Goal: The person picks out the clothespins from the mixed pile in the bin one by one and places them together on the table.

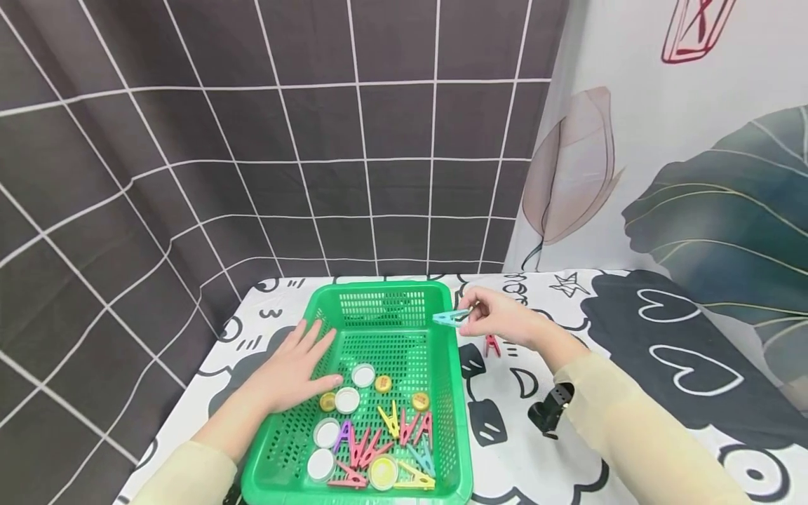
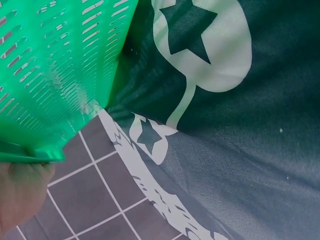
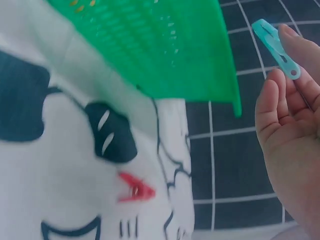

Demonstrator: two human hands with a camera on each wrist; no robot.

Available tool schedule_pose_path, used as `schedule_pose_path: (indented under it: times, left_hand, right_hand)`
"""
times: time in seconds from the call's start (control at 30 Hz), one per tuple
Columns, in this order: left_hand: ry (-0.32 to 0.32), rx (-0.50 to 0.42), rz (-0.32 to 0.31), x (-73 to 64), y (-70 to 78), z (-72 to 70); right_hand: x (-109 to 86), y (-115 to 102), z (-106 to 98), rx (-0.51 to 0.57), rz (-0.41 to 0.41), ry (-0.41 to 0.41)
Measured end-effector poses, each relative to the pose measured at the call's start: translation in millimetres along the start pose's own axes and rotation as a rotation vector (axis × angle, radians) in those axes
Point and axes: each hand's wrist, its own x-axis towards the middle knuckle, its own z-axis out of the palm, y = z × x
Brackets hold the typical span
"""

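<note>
A light blue clothespin (image 1: 450, 318) is pinched between the thumb and fingers of my right hand (image 1: 495, 319), at the right rim of the green basket (image 1: 464, 421). In the right wrist view the clothespin (image 3: 276, 47) points up and left from the fingertips. My left hand (image 1: 297, 372) lies with spread fingers over the basket's left rim, holding nothing. Inside the basket are pink clothespins (image 1: 356, 447), yellow ones (image 1: 390, 421), a purple one (image 1: 343, 435) and blue ones (image 1: 423, 459), mixed with white caps (image 1: 347, 400) and small yellow caps (image 1: 383, 384).
A red clothespin (image 1: 492, 345) lies on the patterned tablecloth (image 1: 524, 449) just right of the basket, below my right hand. A black wrist camera (image 1: 550, 410) sits at my right sleeve. A dark checked curtain (image 1: 391, 126) hangs behind the table.
</note>
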Motion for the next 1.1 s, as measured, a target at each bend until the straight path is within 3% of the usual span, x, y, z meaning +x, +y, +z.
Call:
schedule_pose_path:
  times: [0.2,0.4,0.77,1.1]
  left_hand:
    - [-0.003,-0.017,0.002,-3.0,-0.6,-3.7]
    - [0.002,-0.015,-0.01,-5.0,-3.0,-2.4]
    - [-0.011,-0.019,-0.005,-1.0,0.4,-4.8]
    - [-0.016,-0.025,-0.008,0.2,-1.3,-2.7]
  right_hand:
    - [-9.8,18.0,-8.5,0.044,0.026,0.049]
    - [-16.4,37.8,-16.0,0.039,0.035,0.157]
    - [-39.6,80.7,-29.0,-0.072,0.207,0.354]
    - [-48.3,110.5,-15.6,-0.117,0.315,0.509]
